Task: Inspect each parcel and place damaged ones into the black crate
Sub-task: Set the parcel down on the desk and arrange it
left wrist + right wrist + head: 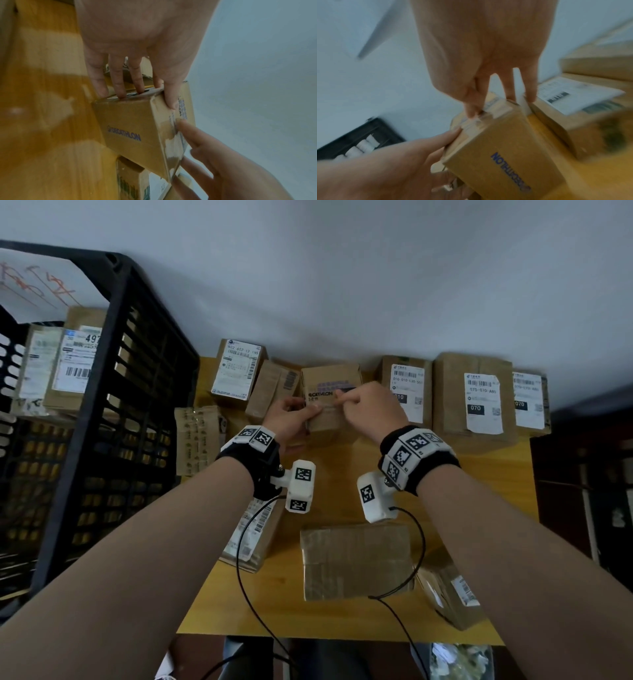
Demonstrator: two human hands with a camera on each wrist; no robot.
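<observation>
A small brown cardboard parcel (330,405) printed DECATHLON is held between both hands at the back middle of the yellow table (342,621). My left hand (303,410) grips its left end, fingers on the end face and thumb on top. The left wrist view shows this left hand (144,94) on the parcel (133,128), whose taped top edge is creased. My right hand (346,398) pinches the parcel's top and far right side. The right wrist view shows my right hand (498,104) on the blurred parcel (505,148). The black crate (113,371) stands at the left with labelled parcels (68,364) in it.
A row of labelled parcels lines the wall: one (236,371) at the left, others (407,392), (476,398) to the right. Nearer me lie a plain taped parcel (356,563) and two labelled parcels (253,535), (452,594). A printed carton (198,436) stands beside the crate.
</observation>
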